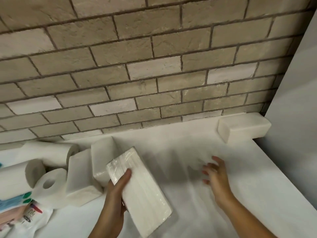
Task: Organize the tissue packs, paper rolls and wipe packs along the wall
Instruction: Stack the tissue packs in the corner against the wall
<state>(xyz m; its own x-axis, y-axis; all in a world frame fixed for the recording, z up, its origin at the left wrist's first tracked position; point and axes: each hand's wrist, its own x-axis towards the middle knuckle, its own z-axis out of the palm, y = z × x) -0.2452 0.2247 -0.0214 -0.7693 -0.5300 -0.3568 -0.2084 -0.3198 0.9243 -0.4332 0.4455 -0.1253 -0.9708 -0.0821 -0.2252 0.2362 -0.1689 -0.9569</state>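
At left, paper rolls (49, 184) — tissue pack (243, 127) right, against wall (154, 66).

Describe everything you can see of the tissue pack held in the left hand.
The tissue pack is a long white rectangular block in clear glossy film, with stacked sheet edges showing as faint lines on top. It looks sealed. It lies tilted, far end pointing up-left toward the brick wall, over the white surface. The left hand grips its left long edge, thumb on top, other fingers hidden beneath. Whether its far end touches the second pack behind it cannot be told.
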